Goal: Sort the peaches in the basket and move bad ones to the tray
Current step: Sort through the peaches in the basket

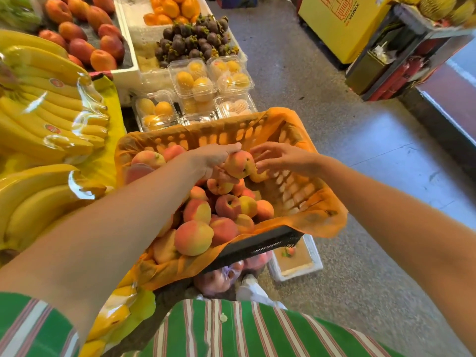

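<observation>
Holding a round blushed peach (238, 164) in left grip (211, 161), right grip (286, 159) wide, orange-lined lattice basket (296, 191)

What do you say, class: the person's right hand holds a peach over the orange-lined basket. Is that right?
Not quite. The head view shows the left hand, not the right, holding the peach over the orange-lined basket. The right hand is open and only reaches toward that peach.
</observation>
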A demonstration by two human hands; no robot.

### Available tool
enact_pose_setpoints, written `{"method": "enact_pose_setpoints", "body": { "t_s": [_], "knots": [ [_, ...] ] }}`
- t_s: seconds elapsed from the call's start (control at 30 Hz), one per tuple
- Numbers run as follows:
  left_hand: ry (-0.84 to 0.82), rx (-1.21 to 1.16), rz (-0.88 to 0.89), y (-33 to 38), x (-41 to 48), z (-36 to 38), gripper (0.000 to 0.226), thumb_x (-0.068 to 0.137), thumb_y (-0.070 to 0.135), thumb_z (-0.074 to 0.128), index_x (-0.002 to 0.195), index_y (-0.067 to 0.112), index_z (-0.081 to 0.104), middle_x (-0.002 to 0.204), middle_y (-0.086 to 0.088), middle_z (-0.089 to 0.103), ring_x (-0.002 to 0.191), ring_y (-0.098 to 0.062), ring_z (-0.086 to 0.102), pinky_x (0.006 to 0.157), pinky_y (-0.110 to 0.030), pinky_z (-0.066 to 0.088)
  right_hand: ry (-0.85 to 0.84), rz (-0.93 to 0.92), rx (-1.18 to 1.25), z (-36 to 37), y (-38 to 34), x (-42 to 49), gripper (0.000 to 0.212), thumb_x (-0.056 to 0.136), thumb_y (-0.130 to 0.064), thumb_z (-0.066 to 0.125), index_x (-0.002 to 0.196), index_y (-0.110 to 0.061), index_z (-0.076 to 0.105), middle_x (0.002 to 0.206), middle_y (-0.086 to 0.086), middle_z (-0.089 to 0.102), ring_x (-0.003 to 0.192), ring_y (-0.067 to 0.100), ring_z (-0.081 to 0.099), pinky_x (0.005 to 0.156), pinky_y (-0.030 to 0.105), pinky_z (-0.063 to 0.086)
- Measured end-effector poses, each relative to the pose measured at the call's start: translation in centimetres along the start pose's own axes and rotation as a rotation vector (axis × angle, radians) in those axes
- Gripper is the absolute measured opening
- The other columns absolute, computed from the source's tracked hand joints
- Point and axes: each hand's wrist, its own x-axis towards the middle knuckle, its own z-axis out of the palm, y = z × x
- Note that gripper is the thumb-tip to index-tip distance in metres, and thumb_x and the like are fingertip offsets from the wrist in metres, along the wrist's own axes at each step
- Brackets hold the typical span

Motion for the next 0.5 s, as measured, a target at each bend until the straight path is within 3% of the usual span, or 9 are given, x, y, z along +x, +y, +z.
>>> {"method": "enact_pose_setpoints", "body": {
  "t_s": [0.1,0.17,0.3,0.4,0.5],
  "knots": [
    [-0.064,0.025,0.026,0.2,-0.8,2.1,0.054,0.09,0.043,0.061,0.129,0.007,0.051,0.119,-0.023,0.061,0.087,-0.029,0.071,0.067,-0.036,0.061,0.041,-0.073,0.025,0.8,-0.5,-2.0,0.059,0.082,-0.026,0.073,0.135,-0.03,0.047,0.123,-0.004,0.06,0.109,0.008,0.061,0.088,0.025,0.054],
    [-0.081,0.017,0.058,0.2,-1.2,3.7,0.053,0.091,0.044,0.059,0.127,0.006,0.051,0.112,-0.021,0.064,0.081,-0.027,0.072,0.063,-0.033,0.061,0.131,-0.122,-0.022,1.3,-0.2,-3.2,0.059,0.079,-0.026,0.077,0.131,-0.026,0.051,0.121,-0.004,0.059,0.109,0.007,0.06,0.088,0.022,0.053],
    [-0.062,0.079,0.154,-0.4,-2.5,7.3,0.046,0.095,0.047,0.05,0.113,0.006,0.056,0.092,-0.016,0.069,0.073,-0.025,0.071,0.066,-0.033,0.06,0.25,-0.188,-0.053,0.7,1.4,-6.5,0.057,0.075,-0.027,0.081,0.125,-0.019,0.056,0.119,0.005,0.059,0.108,0.017,0.06,0.091,0.03,0.054],
    [0.066,0.147,0.323,-0.6,-2.8,11.2,0.033,0.099,0.039,0.045,0.092,0.01,0.06,0.078,-0.007,0.062,0.067,-0.019,0.062,0.063,-0.029,0.053,0.335,-0.202,-0.027,-0.8,3.6,-10.0,0.055,0.075,-0.02,0.081,0.124,-0.014,0.056,0.117,0.011,0.058,0.105,0.021,0.06,0.088,0.032,0.054],
    [0.27,0.353,0.612,-0.7,-2.6,16.2,0.021,0.091,0.029,0.051,0.088,0.013,0.063,0.076,-0.003,0.063,0.071,-0.019,0.058,0.068,-0.034,0.047,0.427,-0.222,0.023,-2.9,6.8,-14.4,0.053,0.077,-0.013,0.079,0.123,-0.009,0.054,0.11,0.007,0.057,0.097,0.016,0.059,0.081,0.027,0.054]
  ]
}}
